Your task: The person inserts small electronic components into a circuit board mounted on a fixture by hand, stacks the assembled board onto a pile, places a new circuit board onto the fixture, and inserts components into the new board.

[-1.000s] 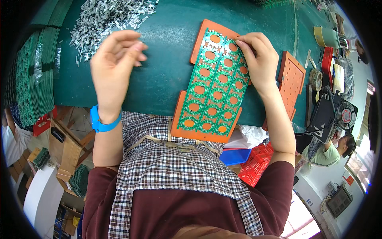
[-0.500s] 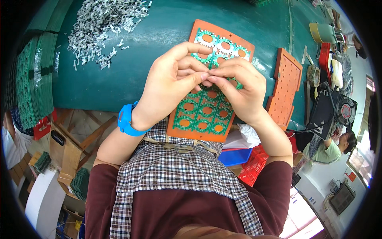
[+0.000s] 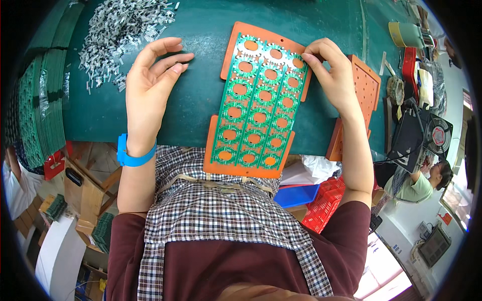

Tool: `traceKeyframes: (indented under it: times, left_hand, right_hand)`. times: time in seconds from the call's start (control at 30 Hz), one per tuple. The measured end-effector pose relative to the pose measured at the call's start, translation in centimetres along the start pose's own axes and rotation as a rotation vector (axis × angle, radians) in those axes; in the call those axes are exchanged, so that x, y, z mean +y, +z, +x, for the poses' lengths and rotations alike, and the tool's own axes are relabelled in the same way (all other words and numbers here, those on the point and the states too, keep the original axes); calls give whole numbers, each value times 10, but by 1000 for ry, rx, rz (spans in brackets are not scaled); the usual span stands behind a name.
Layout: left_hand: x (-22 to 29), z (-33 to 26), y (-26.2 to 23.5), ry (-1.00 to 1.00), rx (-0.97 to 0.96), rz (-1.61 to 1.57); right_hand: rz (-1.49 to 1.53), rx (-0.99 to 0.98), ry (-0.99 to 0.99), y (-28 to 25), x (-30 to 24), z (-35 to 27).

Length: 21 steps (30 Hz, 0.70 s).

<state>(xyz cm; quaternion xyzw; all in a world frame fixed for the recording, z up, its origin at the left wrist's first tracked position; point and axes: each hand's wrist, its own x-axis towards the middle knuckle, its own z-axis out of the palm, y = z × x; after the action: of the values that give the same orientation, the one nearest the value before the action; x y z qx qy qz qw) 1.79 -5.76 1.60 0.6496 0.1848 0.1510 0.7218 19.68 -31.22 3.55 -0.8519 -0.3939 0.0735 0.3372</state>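
A green circuit board panel (image 3: 258, 117) with rows of ring-shaped boards lies on an orange fixture plate (image 3: 241, 169), slanting across the table's front edge. White pieces show on the rings of its far end. My right hand (image 3: 332, 70) is at the panel's far right corner, thumb and forefinger pinched close together at the edge; whether a small part sits between them is hidden. Left of the panel, over the table, my left hand (image 3: 150, 83) hovers with loosely curled fingers apart and nothing visible in them. It is nearest to a heap of small clear-and-grey parts (image 3: 118, 37).
Stacked green panels (image 3: 45, 100) stand along the left side. A second orange plate (image 3: 364, 90) with holes lies to the right, beside my right forearm. Farther right are a black fan (image 3: 436, 139) and a green cup (image 3: 404, 35). A red crate (image 3: 321, 208) sits below the table edge.
My hands have parted from over the panel's middle. The left moved left toward the heap and opened; the right moved right to the panel's far corner. The panel is now uncovered.
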Motion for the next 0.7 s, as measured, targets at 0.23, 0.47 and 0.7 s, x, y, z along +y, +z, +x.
traceKeyframes:
  times: [0.23,0.47,0.7]
  left_hand:
    - [7,-4,3,-78,-56,63]
    - [10,-9,8,-88,-67,47]
    - [15,-22,28,-10,-201,-84]
  right_hand:
    - [13,16,-13,4,2,0]
    - [-20,108,-61,11,8,-5]
    - [-464,287,-356,17,0,-14]
